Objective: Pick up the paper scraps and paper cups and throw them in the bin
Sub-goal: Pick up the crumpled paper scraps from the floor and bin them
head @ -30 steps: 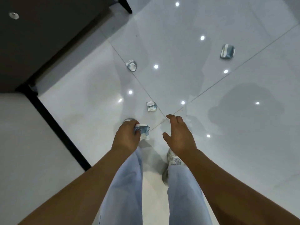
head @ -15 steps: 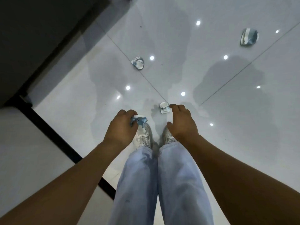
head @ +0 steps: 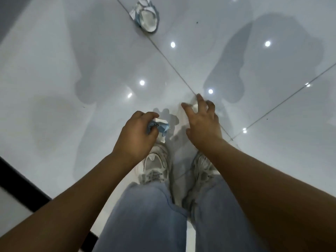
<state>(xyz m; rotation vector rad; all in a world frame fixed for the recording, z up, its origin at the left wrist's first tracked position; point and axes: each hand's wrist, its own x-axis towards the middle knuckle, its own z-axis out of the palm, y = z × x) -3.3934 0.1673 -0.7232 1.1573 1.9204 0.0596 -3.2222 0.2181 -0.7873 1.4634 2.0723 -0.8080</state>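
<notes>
Crumpled blue-white paper scrap (head: 160,126) sat gripped in left hand (head: 135,135); right hand (head: 202,124), fingers spread, reached over small white scrap (head: 195,106) on glossy floor (head: 91,51). Crushed paper cup (head: 146,15) lay far.

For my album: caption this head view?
Left hand holds blue paper scrap; right hand reaches for floor scrap.

We see bare forearms, no sleeves; light blue jeans (head: 145,215); worn white-grey lace-up sneakers (head: 154,164) with a small red mark.
</notes>
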